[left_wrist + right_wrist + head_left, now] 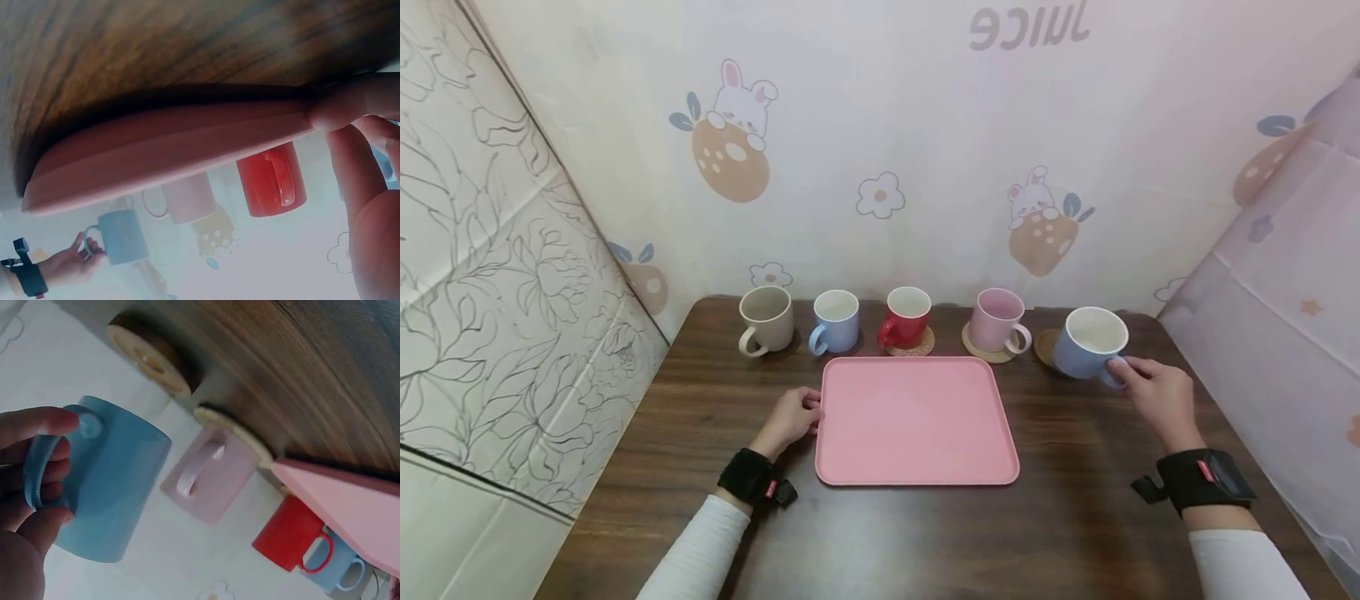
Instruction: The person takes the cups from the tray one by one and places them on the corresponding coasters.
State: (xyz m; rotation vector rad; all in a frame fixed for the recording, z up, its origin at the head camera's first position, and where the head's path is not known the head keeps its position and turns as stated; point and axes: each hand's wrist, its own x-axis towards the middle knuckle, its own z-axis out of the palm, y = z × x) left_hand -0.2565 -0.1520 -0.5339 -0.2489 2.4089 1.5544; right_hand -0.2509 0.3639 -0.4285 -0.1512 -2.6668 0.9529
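Five mugs along the back of the tabletop (1075, 517): beige mug (766, 317), light blue mug (835, 321), red mug (907, 317) on a woven coaster (925, 344), pink mug (999, 321) on a pale coaster (979, 346), and the blue mug (1088, 342) at the far right. The ones I can see into look empty, white or pale inside. The pink tray (916, 419) in the middle has nothing on it either.

Right hand (1161, 400) has its fingers (37, 425) curled through the blue mug's handle, thumb on top, mug tipped and lifted off its wooden coaster (1045, 345). Left hand (790, 419) sits at the tray's left edge, fingers (350, 103) bent and pinching the rim.
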